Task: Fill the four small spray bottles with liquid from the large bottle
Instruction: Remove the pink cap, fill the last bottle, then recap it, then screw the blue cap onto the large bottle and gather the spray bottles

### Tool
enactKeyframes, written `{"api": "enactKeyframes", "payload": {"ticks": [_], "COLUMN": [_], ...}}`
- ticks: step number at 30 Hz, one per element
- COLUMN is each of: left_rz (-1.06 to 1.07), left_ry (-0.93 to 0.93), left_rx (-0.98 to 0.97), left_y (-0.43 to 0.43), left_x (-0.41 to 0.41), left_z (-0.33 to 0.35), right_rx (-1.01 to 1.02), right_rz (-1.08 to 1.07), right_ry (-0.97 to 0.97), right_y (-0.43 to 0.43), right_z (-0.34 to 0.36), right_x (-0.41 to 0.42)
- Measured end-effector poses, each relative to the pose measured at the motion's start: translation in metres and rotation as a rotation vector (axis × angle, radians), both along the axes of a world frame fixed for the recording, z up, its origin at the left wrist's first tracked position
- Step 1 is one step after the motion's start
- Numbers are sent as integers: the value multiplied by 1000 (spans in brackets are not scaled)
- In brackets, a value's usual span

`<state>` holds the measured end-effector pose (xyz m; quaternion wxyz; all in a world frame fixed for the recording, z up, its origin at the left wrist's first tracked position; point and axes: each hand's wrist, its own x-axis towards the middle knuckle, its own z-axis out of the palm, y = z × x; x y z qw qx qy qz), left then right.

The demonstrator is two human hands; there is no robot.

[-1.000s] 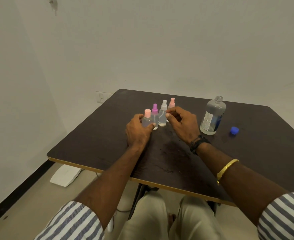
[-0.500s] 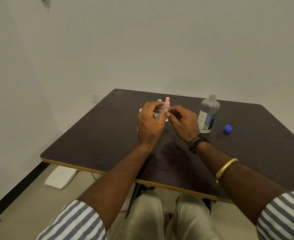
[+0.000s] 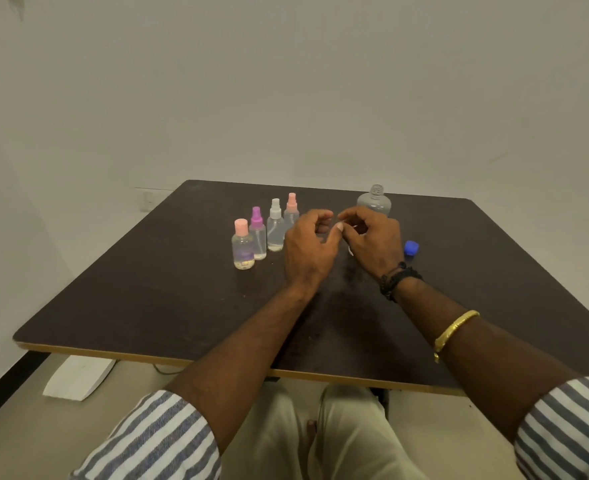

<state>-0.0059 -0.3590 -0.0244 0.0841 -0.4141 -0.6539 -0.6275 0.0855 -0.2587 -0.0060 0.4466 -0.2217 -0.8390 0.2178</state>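
1. My hands are raised together just above the surface (image 3: 182, 289). The left hand (image 3: 307, 245) and right hand (image 3: 372, 242) both have their fingers curled inward, tips almost meeting. I cannot tell whether either one pinches something small; nothing shows plainly in the grip.
2. The four small spray bottles (image 3: 258, 244) stand upright in a slanted row just left of my left hand. The flat pink-capped bottle (image 3: 243, 252) is nearest me. The pink-sprayer bottle (image 3: 291, 209) is farthest, right beside my left fingertips. All four have their tops on, and their liquid levels are hard to read.
3. The large bottle (image 3: 374, 200) stands directly behind my right hand with its neck open and its lower half hidden. Its blue cap (image 3: 411, 248) lies on the surface just right of that hand.
4. Risks, as I judge them:
   - With no cap on the large bottle, a backward knock from my right knuckles could tip it and spill the liquid.
   - A leftward sweep of my left hand could topple the closely packed row like skittles.
   - The small necks are narrow, so pouring straight from the wide bottle invites overflow onto the dark surface, where clear liquid is hard to spot.
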Motion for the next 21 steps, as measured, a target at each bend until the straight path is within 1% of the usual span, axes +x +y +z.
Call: {"api": "enactKeyframes", "payload": {"ticks": [9, 17, 21], "left_rz": [-41, -71, -101], "left_ry": [-57, -103, -115], "left_rx": [-110, -254, -294], "left_y": [29, 48, 58], "left_x": [23, 36, 34], "left_z": [1, -3, -10], "right_rx": [5, -20, -83], "right_rz": [-176, -316, -444], "right_ry": [13, -117, -262], "right_y": [24, 45, 55], "right_z": [0, -10, -16], "right_x": [29, 50, 53]}}
